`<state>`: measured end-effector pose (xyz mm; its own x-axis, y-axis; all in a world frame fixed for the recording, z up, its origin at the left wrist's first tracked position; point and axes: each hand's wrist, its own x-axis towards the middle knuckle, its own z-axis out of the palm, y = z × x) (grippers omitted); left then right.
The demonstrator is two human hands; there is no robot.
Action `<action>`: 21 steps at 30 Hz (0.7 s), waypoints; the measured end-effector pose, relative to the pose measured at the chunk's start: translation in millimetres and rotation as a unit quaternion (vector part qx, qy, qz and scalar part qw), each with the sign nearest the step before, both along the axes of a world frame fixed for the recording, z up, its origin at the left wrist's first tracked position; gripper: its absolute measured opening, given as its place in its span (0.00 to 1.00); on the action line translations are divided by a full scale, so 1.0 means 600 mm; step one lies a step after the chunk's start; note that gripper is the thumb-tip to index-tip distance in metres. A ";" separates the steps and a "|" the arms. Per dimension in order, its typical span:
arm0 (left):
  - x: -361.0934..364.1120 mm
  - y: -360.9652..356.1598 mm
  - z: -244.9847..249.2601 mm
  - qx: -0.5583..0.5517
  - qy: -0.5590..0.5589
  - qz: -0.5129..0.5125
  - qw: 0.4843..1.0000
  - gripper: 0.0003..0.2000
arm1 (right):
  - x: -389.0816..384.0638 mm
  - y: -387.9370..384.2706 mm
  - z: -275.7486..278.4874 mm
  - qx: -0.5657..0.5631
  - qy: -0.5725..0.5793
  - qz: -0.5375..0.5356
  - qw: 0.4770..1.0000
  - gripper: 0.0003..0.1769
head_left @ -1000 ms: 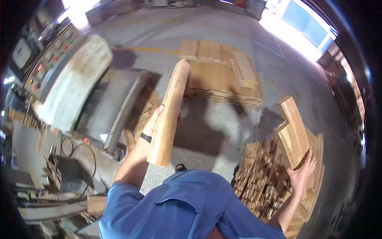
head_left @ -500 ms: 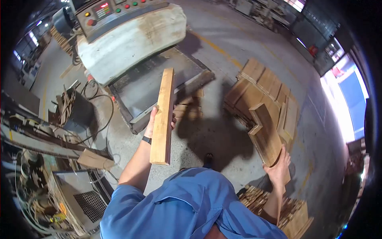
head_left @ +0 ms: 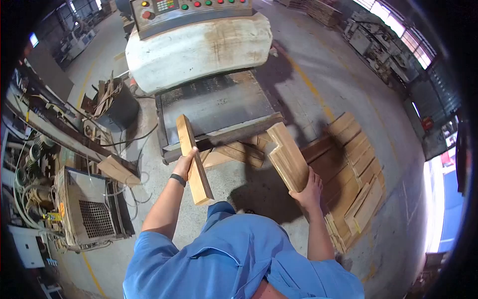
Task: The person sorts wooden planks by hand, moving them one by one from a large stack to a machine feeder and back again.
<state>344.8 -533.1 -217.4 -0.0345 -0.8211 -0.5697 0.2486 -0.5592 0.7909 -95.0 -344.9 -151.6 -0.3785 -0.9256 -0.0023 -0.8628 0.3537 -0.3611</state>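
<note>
My left hand [head_left: 183, 165] is closed around a long, square-edged wooden bar [head_left: 191, 149]. The bar's far end reaches over the near edge of the machine's metal bed [head_left: 219, 107], and its near end points toward my body. On the right, my right hand [head_left: 309, 192] grips the near end of a wider wooden board [head_left: 291, 158] with a step-shaped notch at its far left side. That board is held in the air, left of a stack of wooden boards [head_left: 343, 194]. My fingers under both pieces are partly hidden.
Ahead stands a white machine [head_left: 199, 50] with a button control panel [head_left: 194, 11]. At left are a black bin [head_left: 118, 112] of wood scraps, loose hoses, and a cabinet with a mesh grille [head_left: 97, 219]. Pieces of wood [head_left: 239, 153] lie beneath the bed's front edge.
My view has turned right and I stand closer to the machine. Both wood pieces now point toward its bed, the notched board having swung up and leftward away from the stack.
</note>
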 end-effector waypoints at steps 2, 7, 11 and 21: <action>0.005 -0.018 -0.024 -0.039 -0.077 -0.029 0.996 0.19 | 0.003 -0.060 -0.031 -0.043 0.007 0.043 0.998 0.64; 0.023 -0.129 -0.142 -0.059 -0.478 -0.131 0.867 0.44 | 0.061 -0.226 -0.049 0.003 -0.045 0.079 0.996 0.59; 0.014 -0.244 -0.194 -0.092 -0.536 -0.099 0.834 0.39 | 0.116 -0.362 -0.109 0.034 -0.007 0.086 0.996 0.61; -0.015 -0.369 -0.031 -0.230 -0.625 -0.060 0.743 0.48 | 0.268 -0.635 -0.176 0.073 0.017 0.092 0.993 0.64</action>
